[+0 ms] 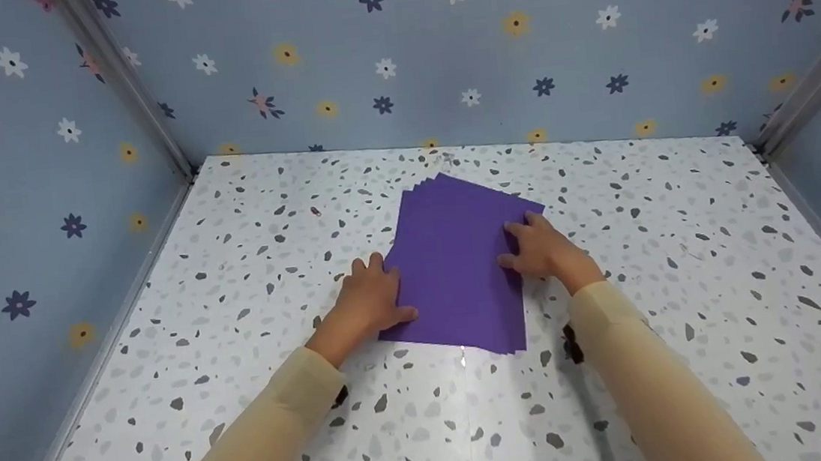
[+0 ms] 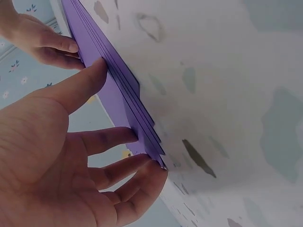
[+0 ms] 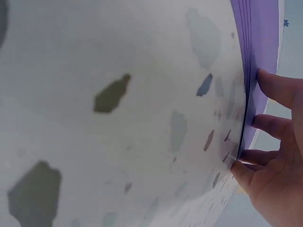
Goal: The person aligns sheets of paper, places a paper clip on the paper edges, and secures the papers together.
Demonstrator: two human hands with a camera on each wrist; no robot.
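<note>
Several purple paper sheets [image 1: 452,272] lie in a loose, fanned stack on the speckled tabletop, their corners staggered at the top and bottom. My left hand [image 1: 372,298] is at the stack's left edge, thumb and fingertips touching the paper. At the right edge my right hand [image 1: 539,247] rests its thumb and fingertips on the sheets. The left wrist view shows the layered paper edges [image 2: 120,75] under the left fingers [image 2: 111,139], with the outer fingertips right at the edge. Thumb and fingers [image 3: 274,127] of the right hand are spread along the stack's side in the right wrist view.
White tabletop [image 1: 693,271] with grey flecks surrounds the stack. Blue flowered panels [image 1: 424,56] stand at the back and on both sides, with metal posts [image 1: 133,84] at the corners. A small reddish object [image 1: 315,211] lies at the back left.
</note>
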